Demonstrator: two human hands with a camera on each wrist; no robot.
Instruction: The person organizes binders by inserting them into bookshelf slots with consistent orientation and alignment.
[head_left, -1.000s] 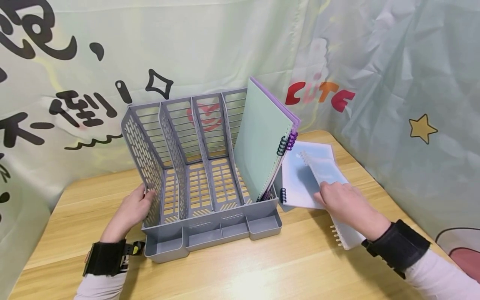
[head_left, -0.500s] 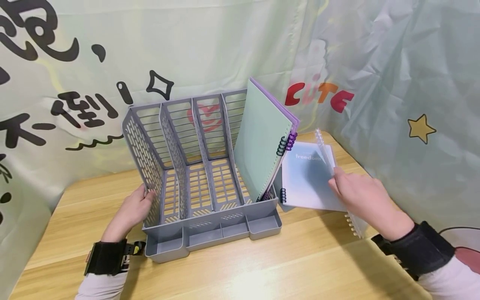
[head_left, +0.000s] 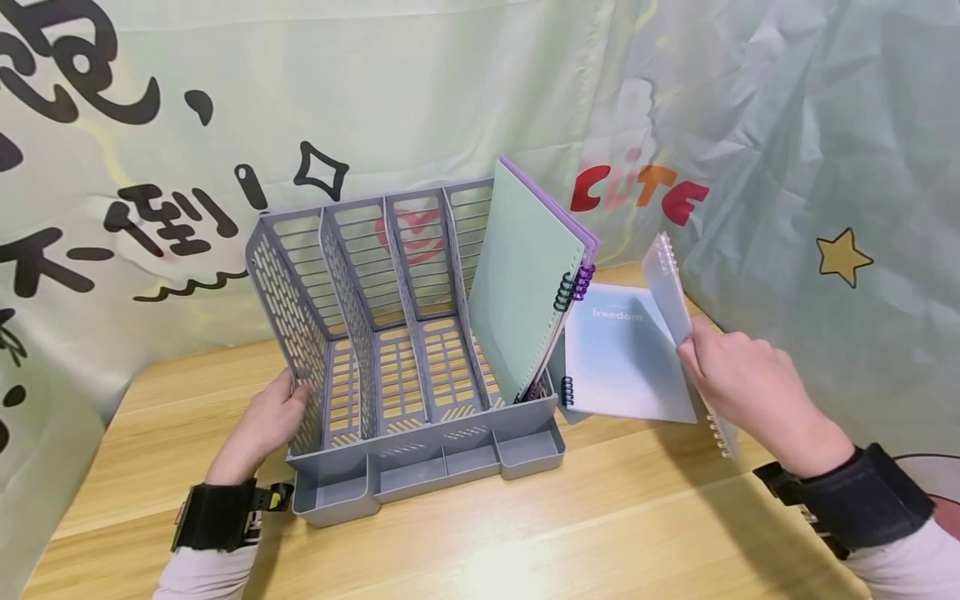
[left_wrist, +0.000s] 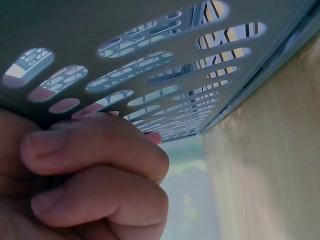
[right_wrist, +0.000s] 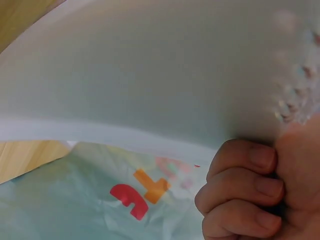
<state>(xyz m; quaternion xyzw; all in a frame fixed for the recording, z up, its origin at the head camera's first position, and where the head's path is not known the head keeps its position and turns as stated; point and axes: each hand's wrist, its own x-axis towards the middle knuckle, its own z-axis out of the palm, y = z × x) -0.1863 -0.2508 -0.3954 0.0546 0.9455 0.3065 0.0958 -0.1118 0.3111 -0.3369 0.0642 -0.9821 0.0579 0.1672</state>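
Note:
My left hand [head_left: 262,425] holds the left side panel of a grey slotted file rack [head_left: 322,467]; in the left wrist view its fingers [left_wrist: 100,150] curl beside the perforated panel. My right hand [head_left: 750,387] pinches a white spiral notebook [head_left: 669,292] by its bound side, raised on edge above the table at the right. In the right wrist view this notebook [right_wrist: 140,70] spreads over the curled fingers. Below it lies a pale blue spiral notebook [head_left: 622,358] marked "freedom". A mint green notebook [head_left: 517,283] and a purple one [head_left: 553,207] stand in the rack's rightmost slot.
A darker cover [head_left: 574,416] peeks out beneath the blue notebook. Small trays [head_left: 465,483] run along the rack's front. The wooden table [head_left: 615,508] meets a printed cloth backdrop [head_left: 420,92] behind and a cloth [head_left: 840,150] at the right.
My right hand has moved right with the white notebook and turned it more upright, uncovering the word on the blue notebook. The left hand stays on the rack.

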